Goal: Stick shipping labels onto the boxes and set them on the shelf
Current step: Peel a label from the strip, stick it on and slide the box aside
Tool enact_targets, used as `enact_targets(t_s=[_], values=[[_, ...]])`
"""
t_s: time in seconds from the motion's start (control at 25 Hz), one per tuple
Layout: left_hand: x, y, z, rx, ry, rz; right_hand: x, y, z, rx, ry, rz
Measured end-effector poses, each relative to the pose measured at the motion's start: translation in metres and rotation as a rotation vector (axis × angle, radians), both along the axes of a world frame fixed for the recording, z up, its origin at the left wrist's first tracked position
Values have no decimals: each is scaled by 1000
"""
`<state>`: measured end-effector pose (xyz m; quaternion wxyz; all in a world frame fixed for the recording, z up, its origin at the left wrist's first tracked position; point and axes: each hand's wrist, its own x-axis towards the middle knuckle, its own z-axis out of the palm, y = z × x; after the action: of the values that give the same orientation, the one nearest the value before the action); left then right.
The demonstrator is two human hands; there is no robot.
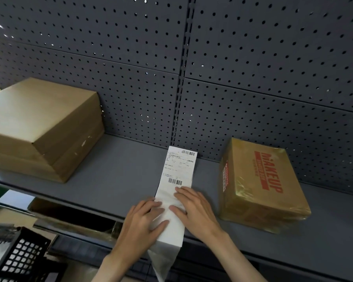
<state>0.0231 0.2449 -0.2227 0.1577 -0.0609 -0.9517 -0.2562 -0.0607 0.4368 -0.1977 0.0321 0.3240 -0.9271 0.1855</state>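
Tape-wrapped cardboard box [261, 180]: "MAKEUP" in big red capitals on top; smaller red print beneath and on side unreadable. Shipping label strip [176, 176]: two barcodes, small print too fine to read.

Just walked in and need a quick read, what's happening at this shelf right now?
A person is working a strip of shipping labels laid flat on the grey shelf. The left hand and right hand both press on its blank lower part, which hangs over the shelf's front edge. A plain cardboard box sits to the left and a taped MAKEUP box to the right; neither shows a label on its visible faces.
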Motion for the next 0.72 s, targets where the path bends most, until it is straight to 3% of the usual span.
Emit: enact_targets(t_s=[0.16, 0.32, 0.4, 0.52, 0.72], values=[[-5, -1, 11, 337, -94, 81, 8, -4, -4, -72, 133, -53], [-14, 3, 28, 642, -66, 247, 14, -3, -4, -180, 200, -112], [-21, 7, 38, 839, -166, 286, 17, -1, 0, -219, 228, -119], [-32, 10, 44, 1033, -334, 142, 21, 4, 5, -227, 317, -76], [-40, 22, 56, 1151, -289, 14, 23, 10, 13, -219, 380, -42]])
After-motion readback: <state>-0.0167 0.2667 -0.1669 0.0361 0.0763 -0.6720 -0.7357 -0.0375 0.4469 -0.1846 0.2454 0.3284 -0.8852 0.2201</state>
